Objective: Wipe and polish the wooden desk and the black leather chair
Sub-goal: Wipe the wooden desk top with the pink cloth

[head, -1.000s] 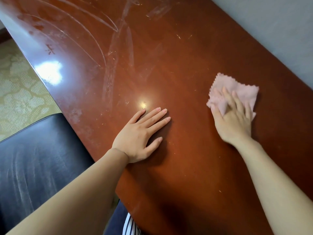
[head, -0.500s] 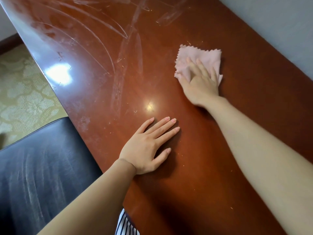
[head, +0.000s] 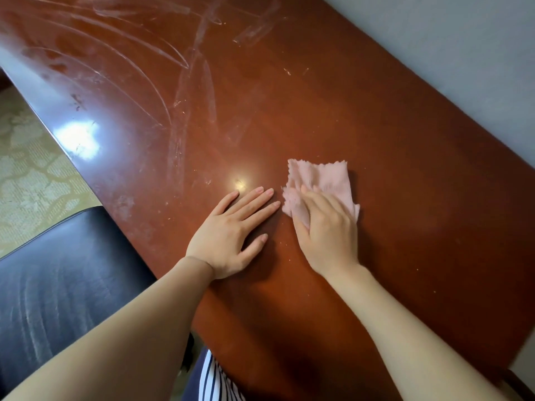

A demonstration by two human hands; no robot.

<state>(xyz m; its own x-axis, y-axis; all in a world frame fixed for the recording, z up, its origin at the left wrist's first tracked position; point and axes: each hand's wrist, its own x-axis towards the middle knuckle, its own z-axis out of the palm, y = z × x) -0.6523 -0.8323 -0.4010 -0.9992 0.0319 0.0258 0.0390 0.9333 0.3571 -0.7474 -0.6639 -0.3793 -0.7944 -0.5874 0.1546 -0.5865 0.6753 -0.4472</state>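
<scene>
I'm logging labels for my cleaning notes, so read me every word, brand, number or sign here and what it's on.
None: no readable text on the wooden desk, the pink cloth or the black leather chair.
The dark marks near the desk's left edge look like scuffs, not letters.

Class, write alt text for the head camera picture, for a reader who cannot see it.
A right hand grips a pink cloth against a reddish wooden desk, with the left hand flat beside it. Pale smears streak the desk's far part; a black leather chair sits at lower left.
</scene>
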